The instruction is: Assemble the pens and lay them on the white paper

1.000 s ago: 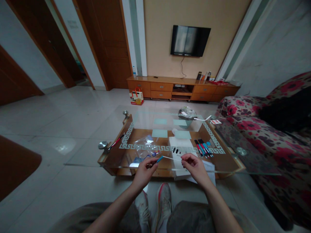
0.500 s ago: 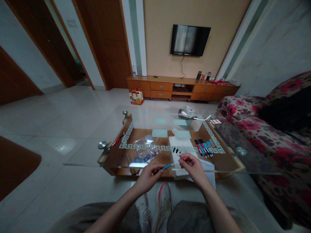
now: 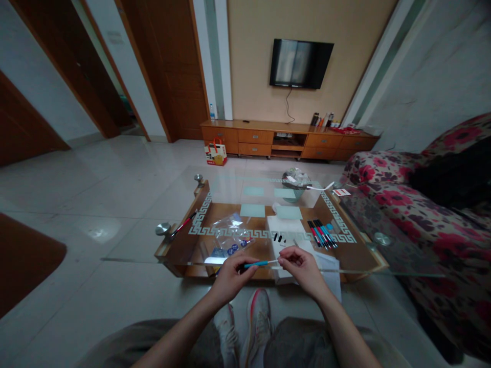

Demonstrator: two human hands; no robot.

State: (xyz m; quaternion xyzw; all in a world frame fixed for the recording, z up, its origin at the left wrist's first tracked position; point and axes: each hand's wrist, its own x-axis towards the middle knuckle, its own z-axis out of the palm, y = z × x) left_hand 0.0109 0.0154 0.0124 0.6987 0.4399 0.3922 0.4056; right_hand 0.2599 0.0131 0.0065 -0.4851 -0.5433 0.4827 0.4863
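Note:
My left hand [image 3: 232, 276] is closed around a blue pen barrel [image 3: 258, 263], which points right over the near edge of the glass table. A thin white pen refill [image 3: 271, 261] sticks out of the barrel's right end. My right hand [image 3: 301, 266] pinches the far end of that refill between thumb and fingers. Just beyond my hands, several small black pieces [image 3: 280, 238] lie on the glass. To the right is a row of red, blue and black pens [image 3: 322, 234].
On the left are a clear plastic bag [image 3: 232, 227] and several round blue pieces [image 3: 238, 247]. A white box [image 3: 284, 224] shows beneath the glass. One red pen [image 3: 186, 223] lies at the left. A bowl [image 3: 295, 180] stands at the back. The flowered sofa [image 3: 433, 214] is to the right.
My right hand has moved slightly left, closer to my left hand. Less of the white refill shows outside the blue barrel, and the barrel now lies more level.

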